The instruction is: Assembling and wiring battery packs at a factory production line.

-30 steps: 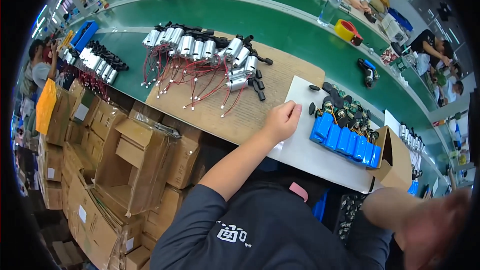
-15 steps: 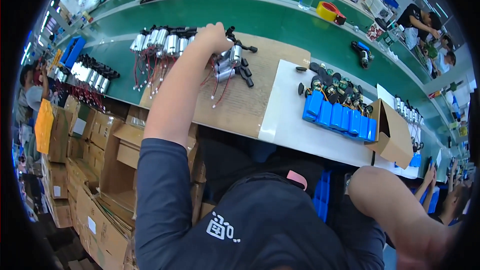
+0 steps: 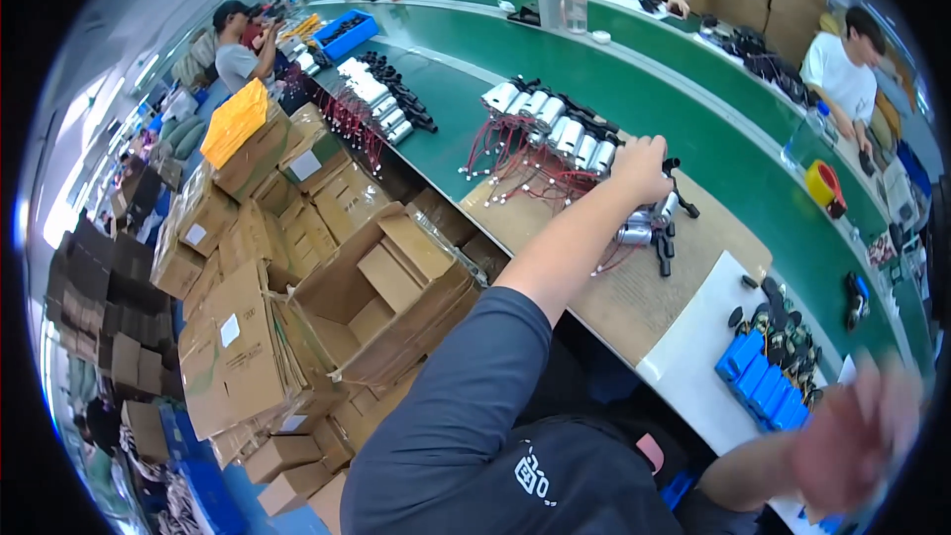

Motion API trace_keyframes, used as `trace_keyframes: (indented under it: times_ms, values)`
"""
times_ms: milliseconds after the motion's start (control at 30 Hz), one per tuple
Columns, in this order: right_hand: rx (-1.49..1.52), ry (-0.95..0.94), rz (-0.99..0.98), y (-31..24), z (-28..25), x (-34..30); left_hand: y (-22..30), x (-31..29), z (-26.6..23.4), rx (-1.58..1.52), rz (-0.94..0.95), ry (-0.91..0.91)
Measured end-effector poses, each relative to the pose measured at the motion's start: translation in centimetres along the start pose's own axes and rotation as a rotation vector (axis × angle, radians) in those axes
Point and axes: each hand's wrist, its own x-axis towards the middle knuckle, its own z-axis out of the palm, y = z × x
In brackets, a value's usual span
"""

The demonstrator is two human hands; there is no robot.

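Note:
My left hand [image 3: 644, 170] is closed at the right end of a row of silver cylindrical motors [image 3: 567, 136] with black ends and thin red wires. Its fingers curl over a motor there, though the fingertips are hidden. Just beside it, a few more silver motors [image 3: 639, 230] with black fittings lie on a brown board [image 3: 634, 302]. Blurred by motion, my right hand [image 3: 860, 436] is raised at the lower right with its fingers stretched apart, and I see nothing held in it. Close to it are blue battery packs [image 3: 761, 376] topped with small round black parts and circuit boards.
A white sheet [image 3: 693, 337] covers the bench right of the board. Open cardboard boxes [image 3: 371, 287] are stacked at the left. More motors [image 3: 381, 99] and a blue bin [image 3: 345, 35] stand farther left. Yellow tape [image 3: 822, 183] sits on the far ledge. Other people work opposite.
The view has swung left, bringing more cartons and co-workers in. My left hand stays at the motors. My right hand has come up from the lower right toward the blue packs.

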Motion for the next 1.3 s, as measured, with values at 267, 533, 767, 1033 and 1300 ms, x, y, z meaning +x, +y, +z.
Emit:
trace_keyframes:
  times_ms: [267, 533, 767, 1033, 1300]
  values:
    - [-1.109, 0.365, 0.882, 26.3, -16.8, -1.5, -1.3, -1.6, 1.4, -0.709, -0.166, 0.161]
    - [-1.567, 0.015, 0.804, 31.2, -18.8, 0.9, -2.0, -1.2, -2.8, -1.722, -0.458, 0.138]
    - [-1.677, 0.154, 0.900, 31.8, -17.3, 1.0, -4.5, -6.8, -5.8, -2.266, -0.783, -0.307]
    - [-1.795, -0.143, 0.971, 30.7, -18.7, 2.0, 0.8, -15.5, -2.1, -1.821, -0.614, -0.067]
    - [-1.344, -0.078, 1.282, 27.0, -19.7, 6.1, -0.7, -7.5, -3.2, -0.600, -0.077, 0.406]
